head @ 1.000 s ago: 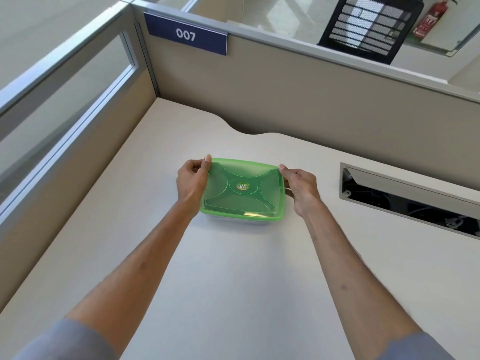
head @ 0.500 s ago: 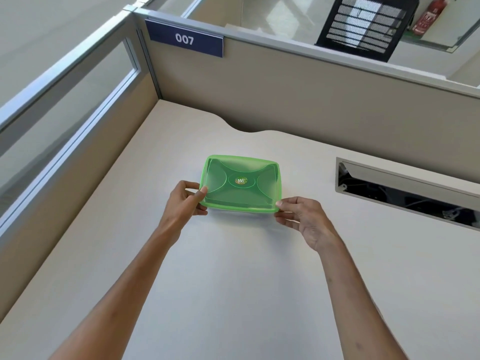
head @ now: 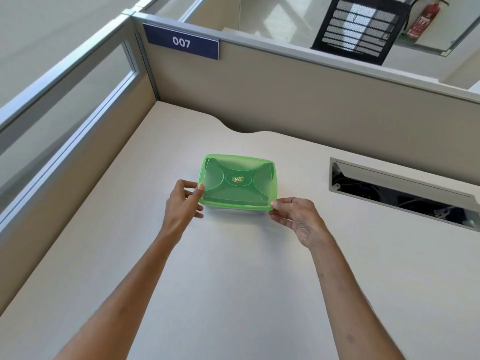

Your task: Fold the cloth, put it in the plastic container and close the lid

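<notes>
On the pale desk point(head: 233, 281), the left hand point(head: 183, 203) and right hand point(head: 298, 219) pinch the near corners of the bendy green plastic lid point(head: 237, 181), likely light and slippery.

Beige desk point(head: 233, 281) inside cubicle; blue "007" sign point(head: 181, 42) at 11 o'clock, open cable tray point(head: 405, 193) at 3, fire extinguisher point(head: 422, 20) at 1.

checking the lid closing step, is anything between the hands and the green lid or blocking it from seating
Nothing visible. The left hand and right hand already pinch the green lid's near corners, and it sits over the container on the desk.
</notes>
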A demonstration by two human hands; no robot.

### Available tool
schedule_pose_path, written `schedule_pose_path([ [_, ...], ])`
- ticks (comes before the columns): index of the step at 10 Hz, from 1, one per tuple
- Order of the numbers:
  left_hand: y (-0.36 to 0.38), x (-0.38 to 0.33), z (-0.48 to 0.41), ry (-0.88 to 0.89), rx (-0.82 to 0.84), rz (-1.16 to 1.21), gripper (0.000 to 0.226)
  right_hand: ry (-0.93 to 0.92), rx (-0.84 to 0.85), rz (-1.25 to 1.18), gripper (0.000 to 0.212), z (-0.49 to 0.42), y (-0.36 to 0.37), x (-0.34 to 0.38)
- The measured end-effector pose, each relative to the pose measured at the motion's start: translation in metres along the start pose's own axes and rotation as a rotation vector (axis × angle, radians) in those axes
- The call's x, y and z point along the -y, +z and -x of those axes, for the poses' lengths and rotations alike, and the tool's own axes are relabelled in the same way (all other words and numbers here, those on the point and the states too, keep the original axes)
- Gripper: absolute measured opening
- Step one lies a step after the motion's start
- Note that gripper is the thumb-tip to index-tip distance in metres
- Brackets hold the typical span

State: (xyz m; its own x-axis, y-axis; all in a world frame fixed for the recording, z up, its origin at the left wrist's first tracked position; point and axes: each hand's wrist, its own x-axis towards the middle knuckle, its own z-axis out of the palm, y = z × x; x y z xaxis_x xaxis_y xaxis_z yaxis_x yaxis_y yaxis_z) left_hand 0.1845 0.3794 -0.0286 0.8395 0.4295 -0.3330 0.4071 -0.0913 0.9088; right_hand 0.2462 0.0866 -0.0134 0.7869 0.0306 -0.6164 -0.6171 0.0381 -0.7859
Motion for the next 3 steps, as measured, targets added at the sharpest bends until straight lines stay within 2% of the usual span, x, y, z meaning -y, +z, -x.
schedule_pose_path([
  [1,0.001,-0.007,0.009,0.011,-0.085,-0.185,0.052,-0.046,-0.046,0.021,0.016,0.006,-0.001,0.000],
  [2,0.009,-0.012,0.019,0.168,-0.219,-0.412,0.051,-0.214,-0.227,0.297,0.022,0.013,-0.002,-0.005],
  [3,0.025,-0.017,0.034,0.360,-0.219,-0.588,0.056,-0.436,-0.311,0.724,0.038,0.029,-0.002,-0.007],
])
